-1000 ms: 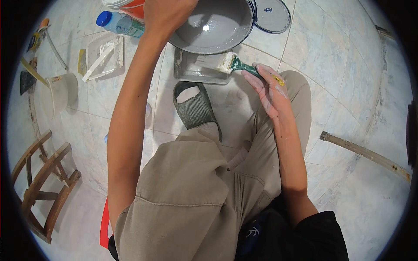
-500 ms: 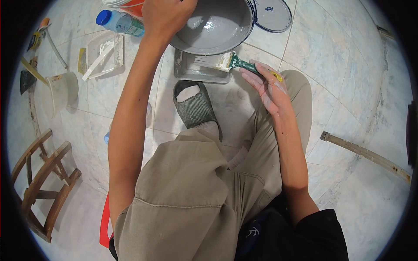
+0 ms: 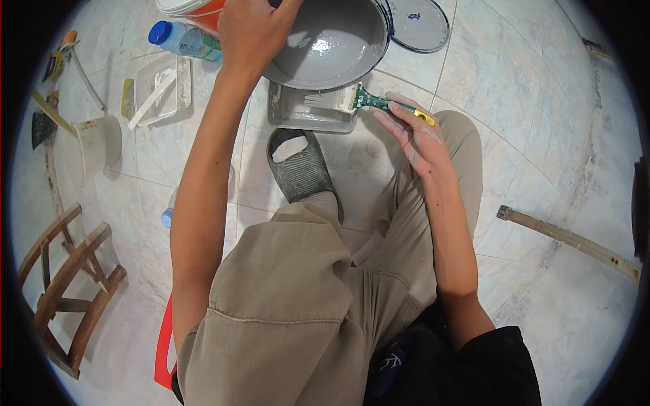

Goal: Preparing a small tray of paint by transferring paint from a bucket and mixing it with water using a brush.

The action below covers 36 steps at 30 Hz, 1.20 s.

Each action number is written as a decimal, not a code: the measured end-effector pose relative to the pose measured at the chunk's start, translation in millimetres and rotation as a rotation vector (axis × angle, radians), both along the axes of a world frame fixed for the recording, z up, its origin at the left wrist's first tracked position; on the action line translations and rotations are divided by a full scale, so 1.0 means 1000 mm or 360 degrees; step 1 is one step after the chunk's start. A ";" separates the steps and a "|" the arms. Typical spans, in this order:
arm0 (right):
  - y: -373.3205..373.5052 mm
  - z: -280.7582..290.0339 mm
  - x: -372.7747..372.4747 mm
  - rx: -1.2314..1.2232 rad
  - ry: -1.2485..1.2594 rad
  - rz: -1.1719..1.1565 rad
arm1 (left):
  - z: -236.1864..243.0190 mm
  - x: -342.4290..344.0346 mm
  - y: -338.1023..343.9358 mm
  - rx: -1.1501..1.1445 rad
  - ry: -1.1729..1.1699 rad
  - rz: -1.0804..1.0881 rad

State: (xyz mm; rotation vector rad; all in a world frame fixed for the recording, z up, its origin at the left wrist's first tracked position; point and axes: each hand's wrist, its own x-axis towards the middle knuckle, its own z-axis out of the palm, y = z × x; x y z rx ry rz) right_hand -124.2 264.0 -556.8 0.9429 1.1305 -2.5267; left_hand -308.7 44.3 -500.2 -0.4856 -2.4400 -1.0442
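Note:
At the left rim of a round bucket (image 3: 338, 66) of grey paint, my left hand (image 3: 254, 30) is closed on the bucket's edge. The bucket leans toward me, and its near rim hangs over a shallow grey tray (image 3: 279, 115). In my right hand (image 3: 418, 135), whose fingers and palm are smeared with pale paint, is a paintbrush (image 3: 369, 99) with a green handle and yellow end. Its paint-coated bristles point left, over the tray and just below the bucket's rim. My left fingertips are partly cut off by the top of the picture.
Beyond the bucket lies a paint-marked round lid (image 3: 420, 28). To the left are a water bottle (image 3: 193, 42), an orange-and-white bucket (image 3: 203, 12), a white tray (image 3: 186, 88) with a scraper, and a pale container (image 3: 101, 145). A wooden frame (image 3: 71, 291) stands lower left; a bar (image 3: 569, 238) lies right.
The bucket has tipped slightly further toward me, and the shine on the paint has shifted. The brush has moved a little, its handle turning slightly in my right hand.

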 end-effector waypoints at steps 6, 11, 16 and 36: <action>0.000 0.000 0.000 -0.0022 -0.0029 -0.0001 | -0.002 0.005 -0.003 -0.0032 -0.0058 0.0005; 0.003 -0.005 0.002 -0.0013 -0.0017 0.0056 | -0.006 0.009 -0.003 -0.0014 0.0056 -0.0046; 0.002 -0.006 0.002 -0.0014 -0.0021 0.0047 | -0.007 0.011 -0.004 -0.0015 0.0038 -0.0022; 0.002 -0.007 0.003 -0.0030 -0.0030 0.0044 | -0.009 0.017 -0.006 -0.0004 0.0032 -0.0036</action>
